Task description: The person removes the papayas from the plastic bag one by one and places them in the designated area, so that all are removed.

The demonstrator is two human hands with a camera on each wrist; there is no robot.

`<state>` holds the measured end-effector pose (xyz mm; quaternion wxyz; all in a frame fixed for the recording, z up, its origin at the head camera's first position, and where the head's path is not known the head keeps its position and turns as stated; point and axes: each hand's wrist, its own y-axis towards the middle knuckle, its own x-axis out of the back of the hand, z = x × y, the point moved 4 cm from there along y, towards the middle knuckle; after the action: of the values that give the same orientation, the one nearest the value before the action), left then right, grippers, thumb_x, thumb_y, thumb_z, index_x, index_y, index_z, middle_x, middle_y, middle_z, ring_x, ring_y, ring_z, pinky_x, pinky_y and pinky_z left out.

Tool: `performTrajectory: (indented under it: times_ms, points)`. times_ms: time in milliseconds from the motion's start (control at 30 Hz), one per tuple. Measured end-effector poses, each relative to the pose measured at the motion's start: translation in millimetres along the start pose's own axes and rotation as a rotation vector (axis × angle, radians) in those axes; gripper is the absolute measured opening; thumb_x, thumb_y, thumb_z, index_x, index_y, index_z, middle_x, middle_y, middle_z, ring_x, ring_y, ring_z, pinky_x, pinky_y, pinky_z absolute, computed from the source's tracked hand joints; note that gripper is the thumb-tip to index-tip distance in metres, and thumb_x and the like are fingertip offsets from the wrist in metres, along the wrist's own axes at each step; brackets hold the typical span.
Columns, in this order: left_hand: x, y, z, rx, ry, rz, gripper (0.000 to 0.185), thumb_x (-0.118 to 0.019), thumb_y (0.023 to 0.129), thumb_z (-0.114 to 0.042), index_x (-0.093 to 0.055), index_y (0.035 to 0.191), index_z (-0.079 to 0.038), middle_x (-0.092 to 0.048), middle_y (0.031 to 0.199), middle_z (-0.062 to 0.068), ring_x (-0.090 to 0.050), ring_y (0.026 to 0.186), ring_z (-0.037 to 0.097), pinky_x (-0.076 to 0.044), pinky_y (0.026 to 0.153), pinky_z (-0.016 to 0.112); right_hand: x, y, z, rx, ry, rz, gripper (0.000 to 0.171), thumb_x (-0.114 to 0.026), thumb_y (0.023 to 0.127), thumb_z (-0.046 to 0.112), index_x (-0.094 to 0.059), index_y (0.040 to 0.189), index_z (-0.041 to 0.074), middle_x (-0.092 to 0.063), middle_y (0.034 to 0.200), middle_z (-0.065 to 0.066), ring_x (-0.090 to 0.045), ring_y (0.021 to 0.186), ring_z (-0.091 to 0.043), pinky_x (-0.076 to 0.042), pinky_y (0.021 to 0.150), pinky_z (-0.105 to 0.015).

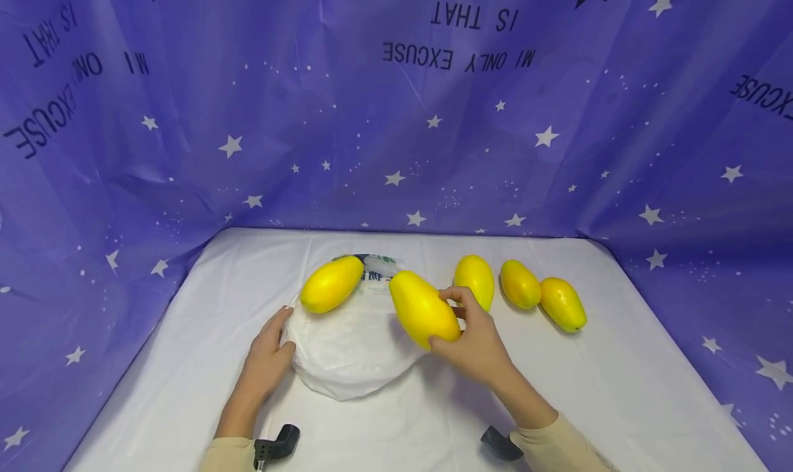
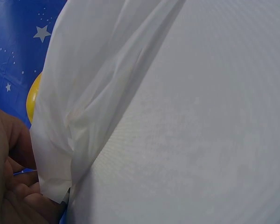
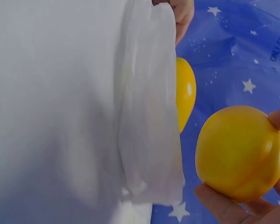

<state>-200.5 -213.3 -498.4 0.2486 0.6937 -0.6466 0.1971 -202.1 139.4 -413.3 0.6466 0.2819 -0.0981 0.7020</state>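
Mango (image 1: 424,309) sits in my right hand (image 1: 477,341), lifted over the white plastic bag (image 1: 353,351) — fingers curled round its near end. It looks smooth, firm, likely slippery, so I'd grip the thick middle. My left hand (image 1: 266,358) pinches the flimsy bag's edge on the table (image 1: 619,389).
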Motion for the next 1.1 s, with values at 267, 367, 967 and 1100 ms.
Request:
performTrajectory:
  times_ms: [267, 367, 967, 1100]
  points:
    - [1.6, -1.7, -0.6, 0.016, 0.007, 0.004, 0.062, -0.042, 0.088, 0.002, -0.031, 0.149, 0.004, -0.024, 0.157, 0.022, -0.021, 0.144, 0.038, -0.02, 0.115, 0.054, 24, -8, -9, 0.003, -0.005, -0.058, 0.067, -0.082, 0.067, 0.011, -0.05, 0.124, 0.025, -0.055, 0.128, 0.004, -0.06, 0.109, -0.028, -0.056, 0.083, -0.045]
    - [2.7, -2.1, -1.7, 0.021, 0.009, 0.002, 0.061, -0.042, 0.089, 0.002, -0.031, 0.149, 0.003, -0.024, 0.157, 0.022, -0.021, 0.144, 0.038, -0.02, 0.115, 0.054, 32, -12, -14, -0.017, -0.013, -0.068, 0.066, -0.081, 0.069, 0.011, -0.049, 0.125, 0.024, -0.052, 0.13, 0.004, -0.058, 0.111, -0.03, -0.055, 0.084, -0.047]
    - [-1.5, -2.6, -1.3, 0.017, -0.001, 0.007, 0.062, -0.043, 0.089, 0.002, -0.03, 0.15, 0.003, -0.023, 0.157, 0.021, -0.02, 0.144, 0.038, -0.02, 0.115, 0.054, 85, -41, -47, -0.136, -0.113, -0.144, 0.066, -0.081, 0.073, 0.014, -0.044, 0.129, 0.016, -0.047, 0.135, -0.003, -0.054, 0.116, -0.035, -0.053, 0.086, -0.053]
    - [-1.5, -2.7, -1.7, 0.019, -0.007, 0.009, 0.062, -0.044, 0.089, 0.002, -0.03, 0.15, 0.003, -0.023, 0.157, 0.021, -0.019, 0.144, 0.038, -0.02, 0.115, 0.054, 96, -48, -54, -0.202, -0.163, -0.157, 0.067, -0.08, 0.075, 0.019, -0.042, 0.13, 0.016, -0.046, 0.14, -0.006, -0.053, 0.119, -0.037, -0.051, 0.088, -0.057]
